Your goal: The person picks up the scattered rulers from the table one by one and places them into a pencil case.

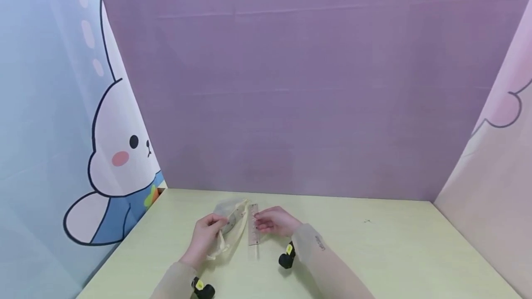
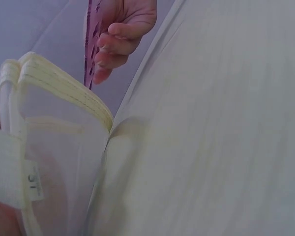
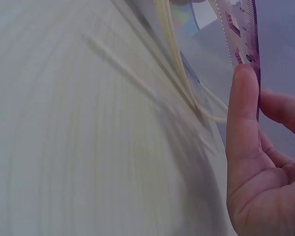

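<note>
My left hand (image 1: 203, 234) grips a see-through mesh pouch (image 2: 64, 113) with cream edging, holding it up over the table. In the head view a flat greyish piece (image 1: 233, 221) with small markings shows at the pouch. A small white tag (image 2: 33, 180) sits on the pouch's side in the left wrist view. Just to the right, my right hand (image 1: 277, 221) pinches a clear ruler (image 3: 241, 34) between thumb and fingers. This ruler is upright beside the pouch's edge, with purple-pink printing and a scalloped side. Most of my left hand is hidden in the left wrist view.
Both hands work over a pale wood-grain table (image 1: 353, 253). A purple cloth (image 1: 291, 82) rises behind it, with printed cloths at left and right. A small dark mark (image 1: 367, 221) lies on the table at the right. Black wrist cameras (image 1: 287, 257) hang under the sleeves.
</note>
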### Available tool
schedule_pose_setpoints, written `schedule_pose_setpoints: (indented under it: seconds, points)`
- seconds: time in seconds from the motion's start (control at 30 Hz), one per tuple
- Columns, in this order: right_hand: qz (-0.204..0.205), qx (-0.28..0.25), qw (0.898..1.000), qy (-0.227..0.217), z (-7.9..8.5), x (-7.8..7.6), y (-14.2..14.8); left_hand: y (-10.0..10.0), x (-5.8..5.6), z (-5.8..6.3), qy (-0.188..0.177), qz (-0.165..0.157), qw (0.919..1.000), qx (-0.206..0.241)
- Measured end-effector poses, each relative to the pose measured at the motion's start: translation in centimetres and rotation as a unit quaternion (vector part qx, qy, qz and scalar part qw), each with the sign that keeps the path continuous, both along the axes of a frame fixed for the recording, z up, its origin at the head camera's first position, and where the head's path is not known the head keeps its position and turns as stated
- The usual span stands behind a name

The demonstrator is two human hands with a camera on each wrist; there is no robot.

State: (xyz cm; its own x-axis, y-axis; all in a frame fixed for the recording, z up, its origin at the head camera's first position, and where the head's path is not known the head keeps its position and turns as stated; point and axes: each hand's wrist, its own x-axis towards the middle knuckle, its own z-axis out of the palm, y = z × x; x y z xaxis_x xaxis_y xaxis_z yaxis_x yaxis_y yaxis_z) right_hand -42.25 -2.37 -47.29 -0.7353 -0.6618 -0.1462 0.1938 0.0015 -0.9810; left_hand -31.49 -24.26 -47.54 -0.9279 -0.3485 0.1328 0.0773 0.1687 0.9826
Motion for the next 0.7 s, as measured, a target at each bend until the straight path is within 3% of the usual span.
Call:
schedule_pose_setpoints:
  seconds: [0.5,0.7]
  points:
    - [-0.004,0.002,1.000,-0.003,0.2,0.4,-2.3,0.0,0.1,0.3,0.007,-0.013,0.9999,0.006]
    - [-0.025,0.006,1.000,-0.001,0.0,0.6,-3.4,0.0,0.2,0.2,0.008,-0.011,0.9998,0.013]
